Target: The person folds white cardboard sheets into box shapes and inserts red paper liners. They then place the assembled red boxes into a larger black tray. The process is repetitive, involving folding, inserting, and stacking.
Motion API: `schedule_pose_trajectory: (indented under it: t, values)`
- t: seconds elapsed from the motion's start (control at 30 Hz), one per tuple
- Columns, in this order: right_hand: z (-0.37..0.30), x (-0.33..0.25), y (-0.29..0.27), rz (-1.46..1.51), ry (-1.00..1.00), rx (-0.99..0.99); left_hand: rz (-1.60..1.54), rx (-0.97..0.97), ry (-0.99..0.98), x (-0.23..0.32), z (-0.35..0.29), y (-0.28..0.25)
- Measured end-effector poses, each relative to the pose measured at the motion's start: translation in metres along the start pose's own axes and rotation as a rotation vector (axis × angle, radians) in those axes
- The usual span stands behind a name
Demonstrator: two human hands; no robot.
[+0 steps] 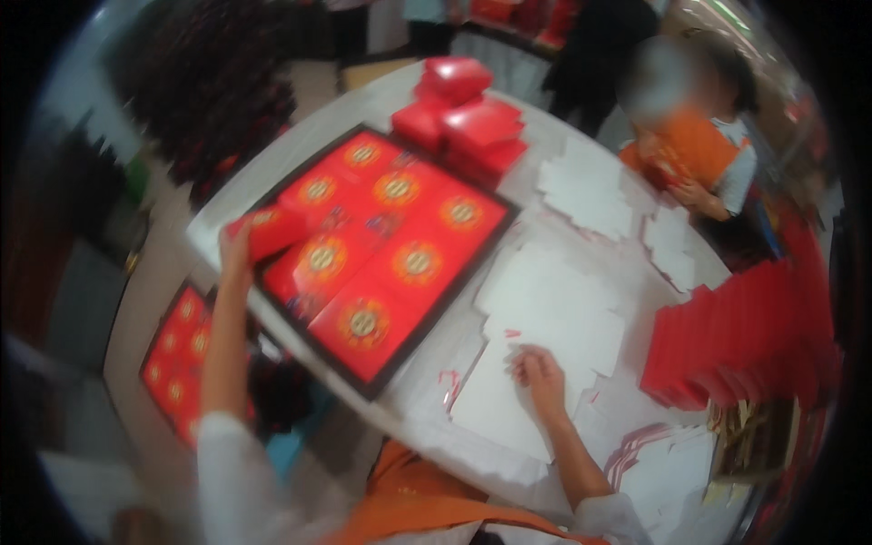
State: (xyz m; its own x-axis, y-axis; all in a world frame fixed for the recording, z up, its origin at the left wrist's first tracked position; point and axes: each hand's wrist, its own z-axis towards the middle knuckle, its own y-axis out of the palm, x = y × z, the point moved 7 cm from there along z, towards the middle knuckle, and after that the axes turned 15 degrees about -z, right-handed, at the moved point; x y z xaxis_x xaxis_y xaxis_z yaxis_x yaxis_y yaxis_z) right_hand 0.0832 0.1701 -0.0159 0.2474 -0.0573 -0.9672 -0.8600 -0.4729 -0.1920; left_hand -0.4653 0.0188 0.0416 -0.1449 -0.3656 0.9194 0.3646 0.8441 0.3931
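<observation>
Head cam: arm stretched forward, my left hand (236, 250) clamped on a red box (278, 232) by the tray's (450, 292) left edge. Right hand (540, 371) curled over white sheets (559, 300), can't tell if pinching. Bare tabletop (422, 381) between tray and sheets.

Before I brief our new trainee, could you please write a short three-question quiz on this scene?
1. What does the left hand hold?
A) a blue cup
B) a red box
C) a pair of scissors
2. True or false: the right hand is over the white sheets.
3. Fill in: the gold-patterned pieces in the dark-rimmed tray are mainly ____ in colour.
Key: 1 B; 2 true; 3 red.
</observation>
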Motion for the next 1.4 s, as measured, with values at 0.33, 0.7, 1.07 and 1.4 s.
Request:
schedule_pose_trajectory:
  t: [0.33, 0.7, 1.07, 1.4]
  values:
    - [-0.009, -0.002, -0.004, -0.058, -0.09, 0.016, -0.079, 0.295, -0.013, -0.001, 0.004, -0.008]
    - [-0.007, 0.004, -0.008, -0.028, -0.099, 0.003, 0.167, 0.188, 0.45, 0.032, -0.029, 0.011]
    - [-0.008, 0.003, -0.008, -0.022, -0.121, 0.007, 0.373, 0.175, 0.591, 0.026, -0.033, 0.019]
    - [-0.008, -0.004, -0.005, -0.04, -0.146, -0.003, 0.761, 0.102, 0.408, -0.01, -0.013, -0.001]
